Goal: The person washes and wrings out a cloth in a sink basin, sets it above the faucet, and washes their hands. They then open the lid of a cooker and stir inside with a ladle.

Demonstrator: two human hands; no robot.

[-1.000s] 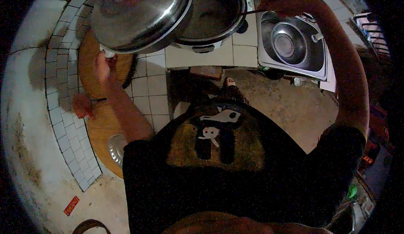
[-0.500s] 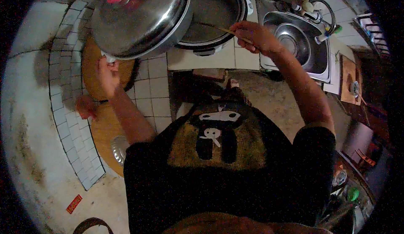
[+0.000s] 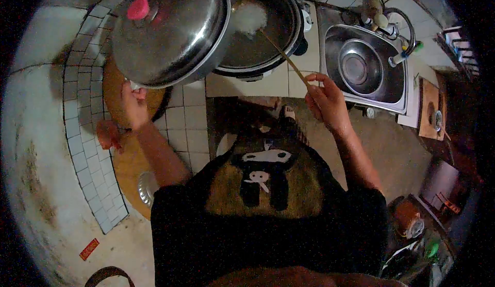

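Observation:
A lidded metal steamer pot [image 3: 172, 39] with a pink knob [image 3: 138, 9] is at upper left, tilted and partly over the cooker. My left hand [image 3: 135, 106] is closed on its white side handle. Beside it on the counter stands a dark round electric pot [image 3: 240, 59], uncovered on its right. Inside is a whitish patch [image 3: 251, 19]; whether it is foam, food or steam I cannot tell. My right hand [image 3: 326, 104] grips a long chopstick [image 3: 285, 56], maybe a pair, and its tip reaches this patch.
A steel sink [image 3: 397, 93] with a metal basin [image 3: 356, 62] and a tap stands right of the cooker. Round wooden boards [image 3: 131, 158] lie on the left, with a red bag [image 3: 107, 134] near them. A wooden board [image 3: 429, 106] lies far right.
My right hand has moved back from the pot, toward me and slightly right, the chopstick now pointing steeper. The whitish patch has come into view. My left hand still holds the steamer pot.

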